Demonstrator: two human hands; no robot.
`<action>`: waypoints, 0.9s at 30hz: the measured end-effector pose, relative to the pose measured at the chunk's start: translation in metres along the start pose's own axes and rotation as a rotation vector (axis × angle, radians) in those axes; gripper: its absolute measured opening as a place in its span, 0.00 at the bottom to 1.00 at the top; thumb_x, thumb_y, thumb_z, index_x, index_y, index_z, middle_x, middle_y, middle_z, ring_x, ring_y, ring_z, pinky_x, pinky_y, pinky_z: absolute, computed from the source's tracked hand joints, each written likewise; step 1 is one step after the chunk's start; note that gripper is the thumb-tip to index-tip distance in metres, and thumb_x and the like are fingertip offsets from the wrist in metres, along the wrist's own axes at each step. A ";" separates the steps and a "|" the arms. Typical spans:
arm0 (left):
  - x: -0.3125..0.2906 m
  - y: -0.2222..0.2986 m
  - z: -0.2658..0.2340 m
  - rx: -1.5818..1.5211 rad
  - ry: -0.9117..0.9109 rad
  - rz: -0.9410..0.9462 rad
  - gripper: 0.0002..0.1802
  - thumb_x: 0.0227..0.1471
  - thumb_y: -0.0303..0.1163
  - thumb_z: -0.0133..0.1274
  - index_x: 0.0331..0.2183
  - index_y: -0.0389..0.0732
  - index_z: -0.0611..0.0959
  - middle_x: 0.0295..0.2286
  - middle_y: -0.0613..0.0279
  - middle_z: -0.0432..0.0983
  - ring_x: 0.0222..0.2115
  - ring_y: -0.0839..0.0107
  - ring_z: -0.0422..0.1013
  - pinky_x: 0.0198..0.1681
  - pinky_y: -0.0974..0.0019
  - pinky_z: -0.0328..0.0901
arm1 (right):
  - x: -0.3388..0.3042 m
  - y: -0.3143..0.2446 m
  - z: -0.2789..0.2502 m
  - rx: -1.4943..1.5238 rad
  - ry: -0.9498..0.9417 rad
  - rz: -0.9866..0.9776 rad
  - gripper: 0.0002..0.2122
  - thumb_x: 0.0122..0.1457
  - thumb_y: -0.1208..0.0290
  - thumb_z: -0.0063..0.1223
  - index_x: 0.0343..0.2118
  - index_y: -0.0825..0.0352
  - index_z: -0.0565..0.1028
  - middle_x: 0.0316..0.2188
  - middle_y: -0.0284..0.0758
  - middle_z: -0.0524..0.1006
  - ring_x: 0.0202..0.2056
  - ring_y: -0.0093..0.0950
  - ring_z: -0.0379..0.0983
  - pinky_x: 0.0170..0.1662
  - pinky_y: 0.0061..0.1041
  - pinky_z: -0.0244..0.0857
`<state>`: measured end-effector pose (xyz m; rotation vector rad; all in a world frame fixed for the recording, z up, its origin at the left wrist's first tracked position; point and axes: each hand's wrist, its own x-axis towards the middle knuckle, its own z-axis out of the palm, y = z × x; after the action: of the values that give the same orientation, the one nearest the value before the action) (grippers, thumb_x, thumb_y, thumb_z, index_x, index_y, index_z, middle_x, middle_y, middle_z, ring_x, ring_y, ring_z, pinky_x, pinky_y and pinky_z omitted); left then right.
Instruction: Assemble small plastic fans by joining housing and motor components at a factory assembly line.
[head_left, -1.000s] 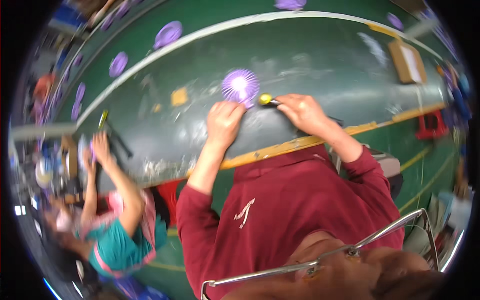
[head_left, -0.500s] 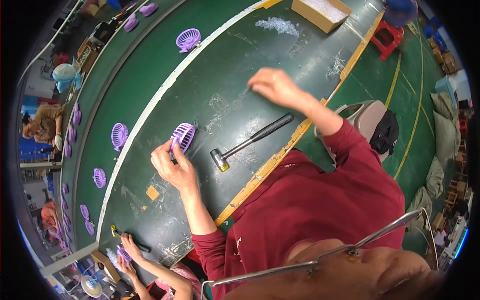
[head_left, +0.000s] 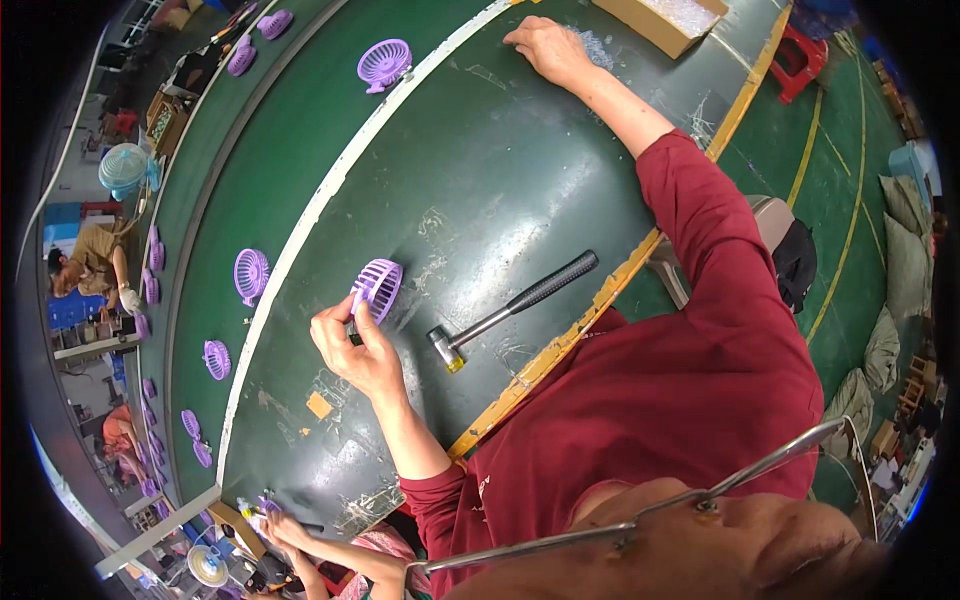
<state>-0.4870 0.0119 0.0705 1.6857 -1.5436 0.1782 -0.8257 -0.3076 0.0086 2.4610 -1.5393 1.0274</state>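
My left hand (head_left: 358, 348) is closed on a purple slatted fan housing (head_left: 380, 288), pinching its narrow end between thumb and fingers just over the dark green bench (head_left: 480, 190). To the right of it lies a hammer (head_left: 510, 308) with a black ribbed handle and a yellow-tipped head; neither hand touches it. My right hand (head_left: 553, 50) reaches to the far part of the bench, beside a pile of small clear plastic pieces (head_left: 598, 50). Its fingers look stretched out, and nothing shows in them.
An open cardboard box (head_left: 665, 25) of clear pieces stands at the far right. Beyond the white rail (head_left: 330, 190), a green conveyor carries several purple fan parts (head_left: 385, 65). At lower left, a co-worker's hands (head_left: 285, 530) work at the same bench. A red stool (head_left: 800, 62) stands beyond the yellow edge.
My right hand has moved away from me across the bench to the pile of clear pieces. My left hand still holds the fan housing. The whole view has shifted slightly.
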 end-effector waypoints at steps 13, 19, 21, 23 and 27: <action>-0.001 -0.001 0.002 -0.066 0.043 0.032 0.09 0.42 0.21 0.63 0.29 0.37 0.81 0.27 0.56 0.72 0.29 0.57 0.68 0.34 0.59 0.63 | -0.012 -0.058 -0.013 0.540 -0.053 0.063 0.05 0.59 0.70 0.58 0.37 0.62 0.81 0.32 0.27 0.80 0.34 0.24 0.77 0.36 0.22 0.69; -0.005 0.003 0.008 -0.069 0.049 0.064 0.10 0.40 0.22 0.63 0.29 0.39 0.79 0.26 0.57 0.71 0.29 0.57 0.68 0.34 0.58 0.62 | -0.064 -0.224 -0.050 1.271 -0.616 0.276 0.08 0.60 0.73 0.57 0.41 0.66 0.80 0.32 0.29 0.82 0.27 0.12 0.71 0.26 0.11 0.63; -0.004 0.006 0.008 -0.072 0.054 0.077 0.09 0.42 0.22 0.63 0.29 0.37 0.79 0.26 0.56 0.72 0.29 0.58 0.68 0.33 0.59 0.62 | -0.072 -0.245 -0.045 1.368 -0.651 0.299 0.08 0.60 0.74 0.58 0.41 0.68 0.81 0.33 0.30 0.82 0.27 0.13 0.71 0.26 0.11 0.63; -0.003 0.007 0.009 -0.070 0.063 0.086 0.08 0.43 0.22 0.63 0.28 0.36 0.80 0.25 0.55 0.72 0.28 0.58 0.69 0.32 0.59 0.63 | -0.078 -0.253 -0.037 1.459 -0.610 0.318 0.08 0.59 0.76 0.58 0.41 0.69 0.81 0.32 0.31 0.82 0.26 0.13 0.71 0.26 0.11 0.64; -0.006 0.006 0.009 -0.092 0.086 0.085 0.09 0.42 0.22 0.64 0.28 0.36 0.80 0.25 0.55 0.71 0.28 0.58 0.69 0.32 0.59 0.63 | -0.090 -0.266 -0.027 1.435 -0.574 0.315 0.08 0.59 0.72 0.60 0.40 0.68 0.82 0.29 0.28 0.82 0.25 0.12 0.72 0.24 0.10 0.63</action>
<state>-0.4972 0.0110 0.0635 1.5230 -1.5370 0.2179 -0.6467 -0.0949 0.0540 3.7153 -1.6020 2.2079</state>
